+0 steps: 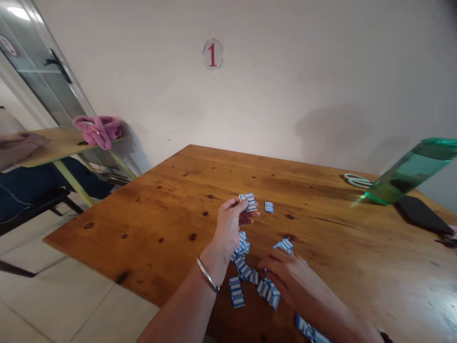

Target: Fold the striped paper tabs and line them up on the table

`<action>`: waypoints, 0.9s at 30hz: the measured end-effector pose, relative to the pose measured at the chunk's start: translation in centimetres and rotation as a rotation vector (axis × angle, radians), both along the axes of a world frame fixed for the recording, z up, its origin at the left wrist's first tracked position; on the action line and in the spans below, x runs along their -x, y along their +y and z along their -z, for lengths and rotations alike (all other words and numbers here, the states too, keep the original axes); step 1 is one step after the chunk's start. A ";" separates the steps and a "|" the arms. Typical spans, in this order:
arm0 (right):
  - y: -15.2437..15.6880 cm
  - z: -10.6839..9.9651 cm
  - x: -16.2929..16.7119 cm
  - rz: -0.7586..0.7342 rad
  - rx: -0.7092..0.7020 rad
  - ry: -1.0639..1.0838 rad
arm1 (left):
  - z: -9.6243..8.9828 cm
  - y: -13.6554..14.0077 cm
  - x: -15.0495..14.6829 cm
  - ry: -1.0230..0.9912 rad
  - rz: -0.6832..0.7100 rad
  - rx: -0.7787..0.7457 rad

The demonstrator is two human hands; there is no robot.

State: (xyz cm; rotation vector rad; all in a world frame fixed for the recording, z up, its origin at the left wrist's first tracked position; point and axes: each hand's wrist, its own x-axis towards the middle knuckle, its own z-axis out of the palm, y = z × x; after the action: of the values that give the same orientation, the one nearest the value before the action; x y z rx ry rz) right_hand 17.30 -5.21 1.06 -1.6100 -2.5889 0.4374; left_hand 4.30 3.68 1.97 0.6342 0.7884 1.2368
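My left hand [232, 221] is raised a little over the wooden table, pinching a small white card with blue stripes [251, 202] between thumb and fingers; it may be more than one card. Below it lie several similar blue-and-white cards [245, 270], scattered and overlapping. My right hand [285, 271] is low over the right part of this scatter, fingers bent down and apart, touching or just above the cards [268, 293]; its fingertips are partly hidden. A single card [269, 207] lies apart, just right of my left hand. More cards [310, 329] show under my right forearm.
On the wooden table [171, 200], at right, are a green translucent bottle [410, 171], a dark flat phone-like object [421, 215] and a coiled white cable [358, 180]. A pink fuzzy item [100, 128] sits on another table at left, near a black chair [32, 212].
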 end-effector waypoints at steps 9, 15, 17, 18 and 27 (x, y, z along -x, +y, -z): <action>0.0 0.5 2.7 0.063 -0.027 -0.122 | 0.0 0.0 0.0 0.011 0.001 -0.002; 0.6 0.1 2.2 0.048 0.037 -0.004 | -0.2 0.0 0.1 0.017 0.013 -0.003; 0.6 -0.2 1.2 0.065 0.010 0.080 | -0.2 0.0 0.1 0.011 0.010 -0.005; 0.5 -0.4 0.6 0.083 -0.012 0.115 | -0.2 0.1 0.1 0.006 0.008 -0.006; -1.3 -1.2 -0.7 -0.026 0.118 0.006 | 0.0 0.2 0.2 0.017 0.010 -0.014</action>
State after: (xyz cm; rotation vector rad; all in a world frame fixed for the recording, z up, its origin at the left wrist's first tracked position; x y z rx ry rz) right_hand 17.97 -6.46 2.29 -1.6075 -2.6279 0.6063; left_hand 4.12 3.83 1.94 0.6602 0.7909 1.2301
